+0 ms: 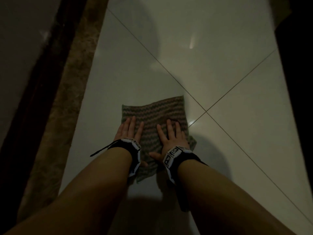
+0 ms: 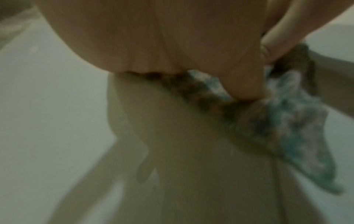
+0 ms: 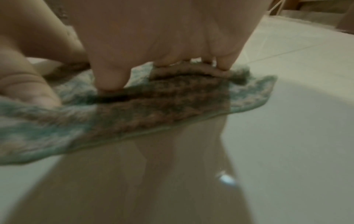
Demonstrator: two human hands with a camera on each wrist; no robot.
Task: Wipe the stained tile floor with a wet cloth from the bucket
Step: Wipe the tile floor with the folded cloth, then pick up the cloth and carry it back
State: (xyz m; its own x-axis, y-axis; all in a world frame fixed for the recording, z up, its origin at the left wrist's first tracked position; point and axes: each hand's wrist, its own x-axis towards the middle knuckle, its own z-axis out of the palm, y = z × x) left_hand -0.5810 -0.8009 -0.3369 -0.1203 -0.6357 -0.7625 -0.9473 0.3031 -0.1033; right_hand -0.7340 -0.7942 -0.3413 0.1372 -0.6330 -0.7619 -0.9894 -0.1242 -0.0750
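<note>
A striped green and pink cloth [image 1: 154, 114] lies spread flat on the glossy white tile floor [image 1: 220, 141], just left of where the grout lines cross. My left hand [image 1: 129, 128] presses on its left part with straight fingers. On the cloth's right part rests my right hand [image 1: 171, 134], fingers spread flat. The left wrist view shows my palm [image 2: 172, 45] pushing down on the blurred cloth [image 2: 287, 128]. In the right wrist view my fingers [image 3: 113, 78] press into the cloth [image 3: 162, 106], whose edge lies on the floor. No bucket is in view.
A brown marbled threshold strip [image 1: 71, 92] and a dark door frame [image 1: 42, 73] run along the left. A dark edge [image 1: 298, 82] bounds the floor on the right. Open tiles stretch ahead, with a light glare [image 1: 192, 42] on them.
</note>
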